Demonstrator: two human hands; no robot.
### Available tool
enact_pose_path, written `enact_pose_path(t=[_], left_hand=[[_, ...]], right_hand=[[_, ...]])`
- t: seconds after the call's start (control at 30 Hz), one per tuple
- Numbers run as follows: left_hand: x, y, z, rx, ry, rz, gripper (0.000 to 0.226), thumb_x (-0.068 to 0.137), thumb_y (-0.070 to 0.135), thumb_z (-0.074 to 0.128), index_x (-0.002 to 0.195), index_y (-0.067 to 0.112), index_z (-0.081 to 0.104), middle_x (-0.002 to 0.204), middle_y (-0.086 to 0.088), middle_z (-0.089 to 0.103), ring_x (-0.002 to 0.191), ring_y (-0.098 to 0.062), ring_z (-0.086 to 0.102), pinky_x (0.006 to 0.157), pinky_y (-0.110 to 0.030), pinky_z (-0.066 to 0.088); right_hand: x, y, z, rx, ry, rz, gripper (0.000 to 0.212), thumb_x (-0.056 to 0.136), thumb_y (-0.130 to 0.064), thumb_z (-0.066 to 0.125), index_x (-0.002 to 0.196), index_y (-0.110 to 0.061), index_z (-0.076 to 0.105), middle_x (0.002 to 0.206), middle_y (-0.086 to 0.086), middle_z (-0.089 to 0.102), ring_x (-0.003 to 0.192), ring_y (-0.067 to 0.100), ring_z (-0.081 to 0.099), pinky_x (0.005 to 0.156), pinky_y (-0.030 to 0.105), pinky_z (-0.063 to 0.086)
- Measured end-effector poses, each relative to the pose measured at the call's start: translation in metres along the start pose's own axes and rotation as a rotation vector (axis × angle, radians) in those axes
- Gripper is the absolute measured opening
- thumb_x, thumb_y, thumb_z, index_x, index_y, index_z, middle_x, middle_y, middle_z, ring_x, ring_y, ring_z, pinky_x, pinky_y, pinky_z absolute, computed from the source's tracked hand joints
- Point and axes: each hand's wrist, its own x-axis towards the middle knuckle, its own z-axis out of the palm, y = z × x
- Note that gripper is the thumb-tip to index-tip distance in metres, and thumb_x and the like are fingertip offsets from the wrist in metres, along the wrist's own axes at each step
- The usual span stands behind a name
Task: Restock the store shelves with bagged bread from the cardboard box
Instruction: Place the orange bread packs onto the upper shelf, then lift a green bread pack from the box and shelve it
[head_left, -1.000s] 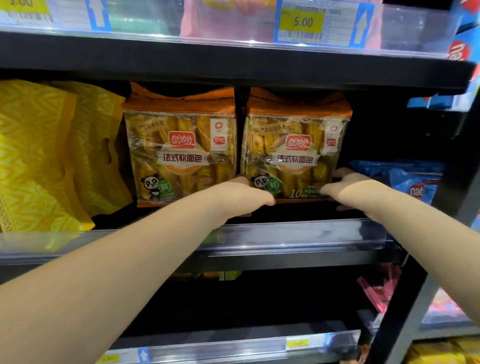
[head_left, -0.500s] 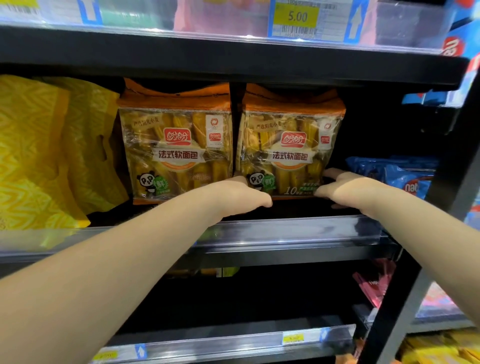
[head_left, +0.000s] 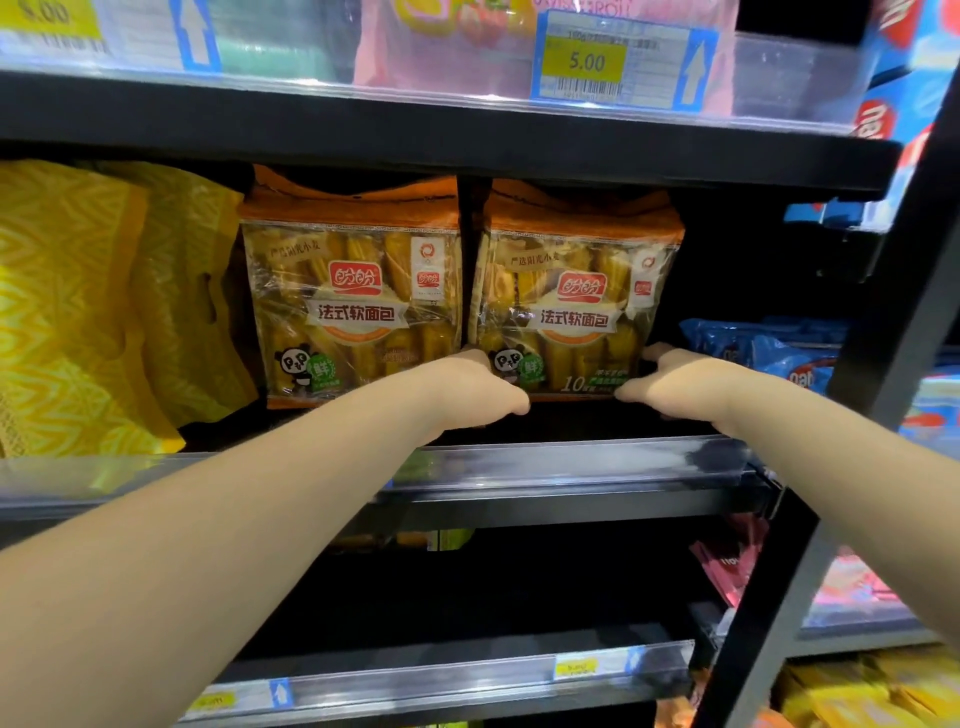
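Bread bag (head_left: 576, 306) unmoved, bottom corners held by left grip (head_left: 483, 387), right grip (head_left: 675, 387)

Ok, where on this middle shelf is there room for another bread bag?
Free: the dark gap between the right bread bag and the blue packets, and the narrow strip behind the clear front rail. Crowded leftward: yellow bags and left bread bag stand packed side by side.
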Motion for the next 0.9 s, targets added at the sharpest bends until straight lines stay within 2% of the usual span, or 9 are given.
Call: enact_pose_path(t=[0.07, 0.23, 0.33, 0.43, 0.5, 0.63, 0.7, 0.8, 0.9], left_hand=[[-0.003, 0.002, -0.001, 0.007, 0.013, 0.011, 0.065, 0.098, 0.039, 0.063, 0.152, 0.013, 0.037, 0.147, -0.010, 0.048, 0.110, -0.021, 0.045, 0.088, -0.033, 0.043], [-0.016, 0.008, -0.002, 0.033, 0.029, 0.034, 0.068, 0.100, 0.040, 0.061, 0.156, 0.012, 0.032, 0.142, -0.011, 0.049, 0.107, -0.020, 0.044, 0.087, -0.031, 0.041], [-0.029, 0.009, -0.004, 0.077, 0.050, 0.047, 0.074, 0.102, 0.041, 0.058, 0.160, 0.011, 0.024, 0.148, -0.010, 0.047, 0.106, -0.018, 0.044, 0.082, -0.028, 0.042], [-0.046, 0.006, -0.005, 0.178, 0.075, 0.115, 0.075, 0.103, 0.041, 0.054, 0.162, 0.012, 0.017, 0.147, -0.010, 0.047, 0.112, -0.020, 0.056, 0.074, -0.022, 0.046], [-0.059, 0.004, -0.008, 0.282, 0.111, 0.172, 0.076, 0.102, 0.043, 0.054, 0.163, 0.015, 0.018, 0.160, -0.011, 0.036, 0.129, -0.026, 0.053, 0.086, -0.025, 0.044], [-0.097, -0.001, -0.018, 0.456, 0.161, 0.269, 0.079, 0.100, 0.044, 0.057, 0.163, 0.019, 0.018, 0.165, -0.008, 0.025, 0.146, -0.029, 0.039, 0.113, -0.040, 0.042], [-0.122, -0.006, -0.025, 0.533, 0.177, 0.283, 0.078, 0.099, 0.046, 0.058, 0.163, 0.020, 0.020, 0.165, -0.007, 0.026, 0.147, -0.029, 0.036, 0.117, -0.047, 0.040], [-0.163, -0.017, -0.031, 0.656, 0.220, 0.302, 0.070, 0.098, 0.047, 0.058, 0.157, 0.019, 0.033, 0.159, -0.009, 0.034, 0.143, -0.030, 0.040, 0.114, -0.045, 0.041], [-0.208, -0.033, -0.032, 0.758, 0.248, 0.297, 0.069, 0.097, 0.051, 0.057, 0.154, 0.020, 0.036, 0.161, -0.011, 0.032, 0.146, -0.031, 0.036, 0.118, -0.046, 0.037]], right_hand=[[-0.008, -0.005, -0.005, -0.027, -0.018, -0.018, 0.066, 0.099, -0.032, 0.064, 0.155, -0.013, 0.035, 0.145, 0.014, 0.051, 0.111, 0.027, 0.053, 0.097, 0.033, 0.043], [-0.027, -0.009, -0.014, -0.072, -0.024, -0.045, 0.071, 0.099, -0.036, 0.063, 0.157, -0.012, 0.029, 0.155, 0.014, 0.042, 0.138, 0.033, 0.045, 0.108, 0.036, 0.038], [-0.040, -0.008, -0.016, -0.075, -0.018, -0.077, 0.077, 0.098, -0.041, 0.063, 0.158, -0.013, 0.024, 0.154, 0.013, 0.044, 0.136, 0.032, 0.048, 0.105, 0.035, 0.041], [-0.062, -0.009, -0.016, -0.080, -0.015, -0.175, 0.082, 0.096, -0.047, 0.062, 0.161, -0.017, 0.021, 0.155, 0.008, 0.046, 0.135, 0.027, 0.050, 0.106, 0.035, 0.046], [-0.084, -0.013, -0.016, -0.112, 0.001, -0.264, 0.081, 0.096, -0.050, 0.061, 0.161, -0.020, 0.023, 0.156, 0.005, 0.045, 0.138, 0.024, 0.048, 0.110, 0.037, 0.045], [-0.135, -0.027, -0.014, -0.193, 0.058, -0.430, 0.078, 0.094, -0.053, 0.062, 0.159, -0.027, 0.028, 0.158, -0.001, 0.039, 0.142, 0.019, 0.042, 0.114, 0.039, 0.042], [-0.161, -0.035, -0.011, -0.263, 0.094, -0.496, 0.076, 0.094, -0.052, 0.061, 0.159, -0.029, 0.028, 0.157, -0.002, 0.039, 0.142, 0.020, 0.041, 0.115, 0.042, 0.040], [-0.202, -0.044, -0.003, -0.397, 0.195, -0.620, 0.074, 0.096, -0.051, 0.059, 0.159, -0.028, 0.029, 0.152, -0.002, 0.042, 0.138, 0.021, 0.042, 0.112, 0.040, 0.040], [-0.244, -0.050, 0.008, -0.433, 0.244, -0.675, 0.071, 0.095, -0.049, 0.061, 0.157, -0.027, 0.034, 0.153, 0.002, 0.044, 0.138, 0.023, 0.043, 0.111, 0.042, 0.042]])
